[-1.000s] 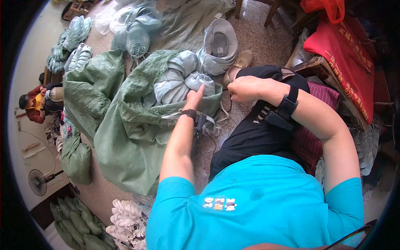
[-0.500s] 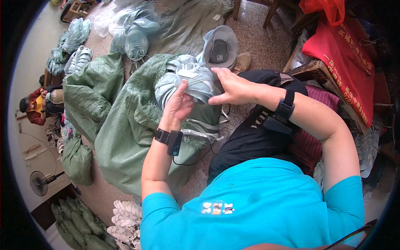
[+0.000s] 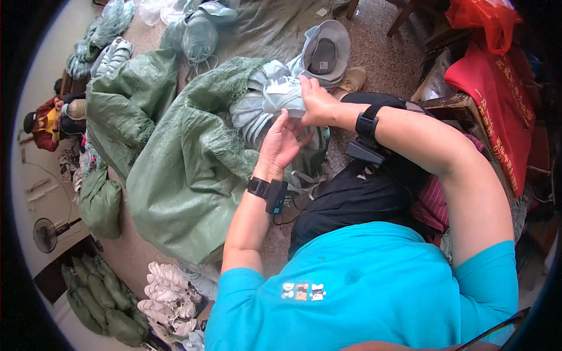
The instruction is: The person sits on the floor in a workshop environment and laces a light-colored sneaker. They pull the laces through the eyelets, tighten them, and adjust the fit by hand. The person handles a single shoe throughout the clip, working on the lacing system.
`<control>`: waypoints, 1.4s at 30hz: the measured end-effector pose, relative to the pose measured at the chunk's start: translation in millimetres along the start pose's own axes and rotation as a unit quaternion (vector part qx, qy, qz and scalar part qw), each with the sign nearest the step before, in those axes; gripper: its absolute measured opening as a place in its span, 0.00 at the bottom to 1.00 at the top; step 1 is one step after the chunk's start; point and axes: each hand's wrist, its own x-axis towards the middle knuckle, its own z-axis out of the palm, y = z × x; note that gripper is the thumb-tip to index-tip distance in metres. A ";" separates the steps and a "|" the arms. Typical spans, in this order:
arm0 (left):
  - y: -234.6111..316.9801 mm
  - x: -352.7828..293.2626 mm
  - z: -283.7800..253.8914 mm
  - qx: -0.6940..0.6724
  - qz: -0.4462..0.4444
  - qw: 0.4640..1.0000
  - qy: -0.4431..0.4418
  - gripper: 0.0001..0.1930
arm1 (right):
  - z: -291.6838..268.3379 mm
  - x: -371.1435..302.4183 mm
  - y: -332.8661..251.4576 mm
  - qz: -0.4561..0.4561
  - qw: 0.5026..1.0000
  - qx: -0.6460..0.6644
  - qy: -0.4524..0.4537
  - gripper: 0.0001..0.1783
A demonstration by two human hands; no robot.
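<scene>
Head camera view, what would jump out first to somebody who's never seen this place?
Probably the bright turquoise shirt filling the bottom centre. Above it, left of the picture's middle, the left hand and right hand meet at a bundle of pale blue shoe uppers in the mouth of a big green sack. The red cloth at upper right would likely catch the eye next.
</scene>
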 end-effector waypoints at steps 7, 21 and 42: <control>-42.0 5.0 -54.8 0.591 0.094 0.801 0.027 0.26 | -24.4 25.2 12.7 0.001 1.000 0.001 0.031 0.21; -21.3 -44.1 -133.7 0.896 0.025 0.436 0.076 0.11 | -98.8 66.3 64.6 0.164 0.974 0.046 -0.148 0.16; 63.7 -21.5 -16.5 0.767 0.381 0.495 0.148 0.22 | -78.1 64.8 34.8 0.012 0.986 -0.056 -0.157 0.22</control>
